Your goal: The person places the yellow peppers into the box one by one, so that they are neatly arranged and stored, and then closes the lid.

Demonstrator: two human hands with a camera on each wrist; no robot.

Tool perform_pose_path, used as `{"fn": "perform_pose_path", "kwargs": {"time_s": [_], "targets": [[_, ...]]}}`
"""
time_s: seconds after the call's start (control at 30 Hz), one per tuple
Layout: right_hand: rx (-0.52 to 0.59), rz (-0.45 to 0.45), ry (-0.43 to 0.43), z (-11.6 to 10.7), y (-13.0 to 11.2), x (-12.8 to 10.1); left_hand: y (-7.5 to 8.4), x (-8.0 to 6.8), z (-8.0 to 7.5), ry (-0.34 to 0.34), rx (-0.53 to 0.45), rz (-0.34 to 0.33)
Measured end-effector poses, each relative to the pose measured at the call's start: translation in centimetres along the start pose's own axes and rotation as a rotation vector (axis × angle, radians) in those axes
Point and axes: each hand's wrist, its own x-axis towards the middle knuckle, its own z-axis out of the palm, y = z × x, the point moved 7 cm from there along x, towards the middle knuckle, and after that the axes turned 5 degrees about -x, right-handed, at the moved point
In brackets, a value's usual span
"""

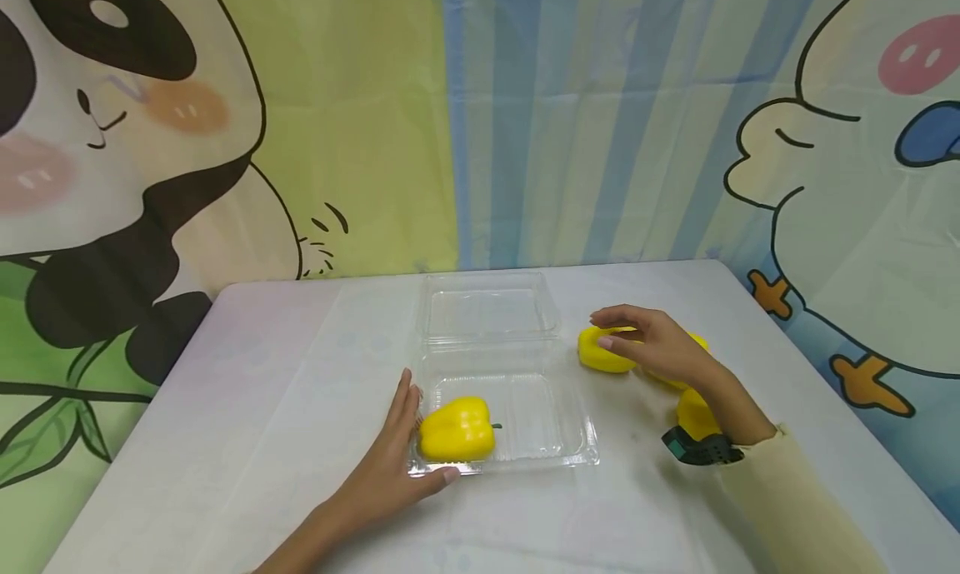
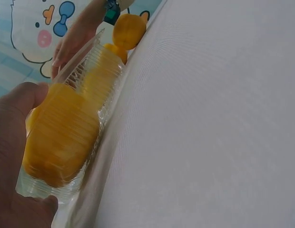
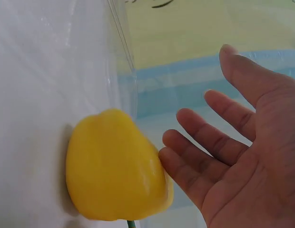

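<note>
A clear plastic clamshell box [image 1: 536, 416] lies on the table with its lid [image 1: 487, 311] folded back. One yellow bell pepper [image 1: 456, 430] sits in the left part of its base, stem pointing right. My left hand [image 1: 386, 466] rests against the box's left front corner, fingers straight along the side and thumb at the front edge. My right hand [image 1: 660, 345] hovers by another yellow bell pepper [image 3: 114, 166] to the right of the box, fingers spread and loosely bent, with nothing held. Whether a fingertip touches that pepper I cannot tell.
Two more yellow bell peppers stand partly hidden behind my right hand and wrist, the nearer pepper [image 1: 696, 414] beside a dark wristband [image 1: 701, 447]. A white cloth covers the table [image 1: 300, 407]. Behind it hangs a cartoon-printed curtain [image 1: 360, 124].
</note>
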Motion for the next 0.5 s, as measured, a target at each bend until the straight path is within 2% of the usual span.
{"fn": "perform_pose_path", "kwargs": {"time_s": [0.33,0.5], "targets": [[-0.091,0.033,0.084,-1.6,1.6,-0.5,-0.1,-0.1,0.1,-0.001,0.001,-0.015],[-0.086,0.024,0.061,-2.2,2.8,-0.2,0.0,-0.1,0.0,-0.008,0.019,-0.024]]}}
